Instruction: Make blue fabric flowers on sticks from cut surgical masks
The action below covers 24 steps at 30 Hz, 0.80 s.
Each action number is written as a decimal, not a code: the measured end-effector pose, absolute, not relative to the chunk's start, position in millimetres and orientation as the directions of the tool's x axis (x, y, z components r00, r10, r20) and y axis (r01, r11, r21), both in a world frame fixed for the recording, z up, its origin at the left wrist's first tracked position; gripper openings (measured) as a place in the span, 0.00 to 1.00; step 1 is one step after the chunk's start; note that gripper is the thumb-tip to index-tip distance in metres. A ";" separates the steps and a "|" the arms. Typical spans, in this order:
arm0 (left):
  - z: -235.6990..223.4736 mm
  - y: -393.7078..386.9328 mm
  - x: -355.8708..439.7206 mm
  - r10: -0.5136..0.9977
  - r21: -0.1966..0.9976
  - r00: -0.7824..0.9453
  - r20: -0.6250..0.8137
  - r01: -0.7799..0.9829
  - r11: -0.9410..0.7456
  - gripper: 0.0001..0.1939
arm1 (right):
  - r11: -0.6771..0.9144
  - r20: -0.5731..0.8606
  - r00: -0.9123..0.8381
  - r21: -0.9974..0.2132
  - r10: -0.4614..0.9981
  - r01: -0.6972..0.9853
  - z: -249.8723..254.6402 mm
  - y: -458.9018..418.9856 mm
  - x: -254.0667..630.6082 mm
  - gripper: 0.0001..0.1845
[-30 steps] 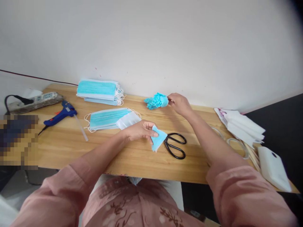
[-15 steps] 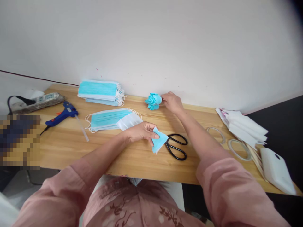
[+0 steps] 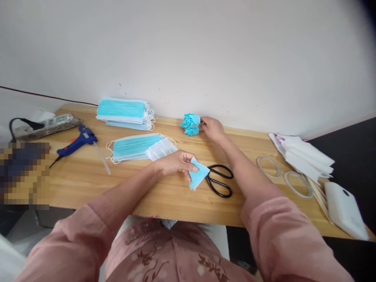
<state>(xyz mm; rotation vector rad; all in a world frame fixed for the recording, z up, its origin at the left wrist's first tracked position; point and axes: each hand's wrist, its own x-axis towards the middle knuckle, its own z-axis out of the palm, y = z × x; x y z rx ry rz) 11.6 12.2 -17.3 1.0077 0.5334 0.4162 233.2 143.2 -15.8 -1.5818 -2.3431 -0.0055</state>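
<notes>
My left hand (image 3: pixel 173 162) pinches a small folded piece of blue mask fabric (image 3: pixel 197 174) just above the wooden table (image 3: pixel 88 184), close to black scissors (image 3: pixel 219 180). My right hand (image 3: pixel 213 128) reaches to the back of the table by the wall, its fingers closed on the base of a blue fabric flower (image 3: pixel 190 124). Two loose blue face masks (image 3: pixel 138 147) lie left of my left hand, and a stack of masks (image 3: pixel 125 113) sits behind them.
A blue glue gun (image 3: pixel 78 141) and a power strip (image 3: pixel 44 126) lie at the left. Two tape rings (image 3: pixel 268 166), white folded sheets (image 3: pixel 302 154) and a white flat object (image 3: pixel 345 211) sit at the right end. A blurred patch covers the left edge.
My right hand has carried the blue flower a little left and set it lower against the back of the table. My left hand with the fabric piece has stayed put.
</notes>
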 end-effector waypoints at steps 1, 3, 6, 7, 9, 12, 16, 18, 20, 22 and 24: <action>-17.5 12.2 11.7 0.559 0.878 0.798 -0.226 -0.081 0.471 0.25 | 0.392 0.254 -0.344 -0.170 0.904 0.904 -14.7 143.2 234.0 0.22; -17.8 12.2 11.8 0.560 0.882 0.797 -0.225 -0.078 0.465 0.25 | 0.398 0.246 -0.352 -0.170 0.903 0.902 -11.9 143.5 235.1 0.23; -17.9 12.0 12.0 0.562 0.883 0.796 -0.224 -0.079 0.463 0.25 | 0.404 0.245 -0.359 -0.167 0.901 0.900 -8.2 143.7 235.2 0.20; -17.7 11.9 12.0 0.563 0.882 0.795 -0.225 -0.079 0.464 0.25 | 0.403 0.250 -0.357 -0.167 0.900 0.900 -7.4 143.3 234.7 0.17; -17.1 11.6 12.0 0.565 0.881 0.793 -0.228 -0.078 0.466 0.26 | 0.399 0.270 -0.347 -0.173 0.898 0.900 -6.3 141.5 233.9 0.15; -15.8 11.3 12.7 0.562 0.880 0.795 -0.228 -0.078 0.468 0.26 | 0.385 0.323 -0.313 -0.191 0.893 0.903 -3.9 137.4 234.0 0.15; -15.7 11.7 14.3 0.563 0.881 0.797 -0.218 -0.087 0.465 0.26 | 0.443 0.474 -0.231 -0.404 0.850 0.801 7.9 130.8 234.8 0.11; -17.0 12.1 14.3 0.557 0.882 0.801 -0.220 -0.081 0.464 0.26 | 0.545 0.551 -0.221 -0.537 0.804 0.643 18.1 125.8 232.4 0.10; -18.6 12.5 13.7 0.549 0.884 0.804 -0.227 -0.066 0.463 0.26 | 0.635 0.596 -0.260 -0.597 0.760 0.490 29.3 119.0 227.2 0.09; -19.9 12.9 12.8 0.540 0.885 0.807 -0.237 -0.050 0.464 0.26 | 0.664 0.577 -0.328 -0.638 0.748 0.391 39.7 111.2 220.4 0.13; -20.5 13.2 12.0 0.535 0.886 0.809 -0.243 -0.039 0.461 0.26 | 0.663 0.523 -0.427 -0.680 0.738 0.314 48.1 103.5 212.8 0.15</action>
